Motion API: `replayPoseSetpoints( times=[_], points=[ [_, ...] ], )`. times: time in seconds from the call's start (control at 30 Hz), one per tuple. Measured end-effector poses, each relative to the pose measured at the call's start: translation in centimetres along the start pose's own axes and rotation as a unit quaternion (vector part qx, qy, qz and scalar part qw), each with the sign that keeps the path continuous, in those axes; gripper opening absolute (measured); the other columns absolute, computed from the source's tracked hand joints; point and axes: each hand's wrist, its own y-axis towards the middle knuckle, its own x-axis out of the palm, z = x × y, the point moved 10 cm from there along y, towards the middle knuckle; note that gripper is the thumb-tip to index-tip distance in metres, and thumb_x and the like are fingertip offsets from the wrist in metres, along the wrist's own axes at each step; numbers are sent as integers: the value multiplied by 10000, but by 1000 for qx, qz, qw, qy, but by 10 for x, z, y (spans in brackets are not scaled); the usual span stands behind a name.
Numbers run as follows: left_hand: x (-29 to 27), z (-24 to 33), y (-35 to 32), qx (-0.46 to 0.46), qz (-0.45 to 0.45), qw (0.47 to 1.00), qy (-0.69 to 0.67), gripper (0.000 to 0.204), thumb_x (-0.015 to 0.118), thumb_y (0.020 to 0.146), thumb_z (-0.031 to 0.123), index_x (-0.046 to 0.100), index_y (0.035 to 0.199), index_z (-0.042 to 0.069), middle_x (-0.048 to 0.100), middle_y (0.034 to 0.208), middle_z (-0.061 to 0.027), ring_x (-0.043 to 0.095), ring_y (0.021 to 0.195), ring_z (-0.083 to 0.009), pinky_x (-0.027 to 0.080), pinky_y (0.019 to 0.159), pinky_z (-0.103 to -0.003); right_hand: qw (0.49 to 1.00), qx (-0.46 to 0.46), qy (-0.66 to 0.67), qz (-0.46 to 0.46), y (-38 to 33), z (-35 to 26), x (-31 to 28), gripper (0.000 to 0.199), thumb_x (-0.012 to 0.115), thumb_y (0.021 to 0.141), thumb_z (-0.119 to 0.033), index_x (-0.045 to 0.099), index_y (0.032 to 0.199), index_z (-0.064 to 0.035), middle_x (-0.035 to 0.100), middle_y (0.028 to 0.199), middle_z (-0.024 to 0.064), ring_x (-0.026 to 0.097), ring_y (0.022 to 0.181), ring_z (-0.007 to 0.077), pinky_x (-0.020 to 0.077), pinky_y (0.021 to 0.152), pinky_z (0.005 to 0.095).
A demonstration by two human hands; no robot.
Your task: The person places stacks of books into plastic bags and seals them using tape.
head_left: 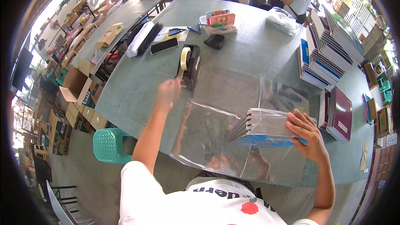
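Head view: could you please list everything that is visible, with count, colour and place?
Stack of notebooks wrapped in clear plastic film: one, blue-edged, near table edge, under right hand.
Black tape dispenser with pale tape roll: one, table centre, at left hand.
Black phone: one, behind dispenser.
Piles of blue and white notebooks: several, table right.
Maroon notebooks: small pile, right of wrapped stack.
Grey-green table: one, centre.
Green plastic stool: one, floor, left.
Cardboard boxes: many, brown, floor left.
Left hand: reaching to dispenser.
Right hand: flat on wrapped stack.
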Motion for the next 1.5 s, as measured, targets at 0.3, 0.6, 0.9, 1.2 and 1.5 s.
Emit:
replayPoseSetpoints(
  times=[0.3,0.6,0.9,1.2,1.5],
  points=[
    [24,159,-66,260,25,832,490,116,673,734,146,641,698,41,635,686,-98,620,632,-251,476,555,-319,996,-83,-35,-12,2,-11,7,526,627,741,-16,524,1242,-141,434,1358,30,319,1309,235,256,1085,414],
    [221,186,-316,506,-209,785,289,234,671,770,280,572,714,76,558,642,-46,568,523,-224,445,460,-319,990,-141,-3,20,-3,-19,7,464,584,790,-62,525,1240,-156,428,1360,31,325,1300,232,257,1091,412],
    [232,181,-325,531,-41,743,405,274,664,772,303,527,672,88,527,599,-43,564,504,-214,435,437,-320,981,-187,-26,49,-9,-17,10,460,589,786,-74,526,1237,-139,441,1348,50,348,1286,242,280,1078,408],
    [155,166,-316,421,14,747,513,384,630,774,442,547,718,71,577,656,-49,580,549,-217,434,463,-326,961,-251,-77,88,-56,-38,13,394,588,796,-63,555,1187,-101,533,1246,89,424,1235,272,324,1048,379],
    [124,-14,-385,-345,-258,885,-178,685,755,710,360,442,1169,-41,576,1015,-112,573,900,-173,466,786,-277,432,352,815,-157,-186,53,207,476,613,830,-359,521,1156,-24,600,1075,111,564,1024,228,439,896,398]
  ],
)
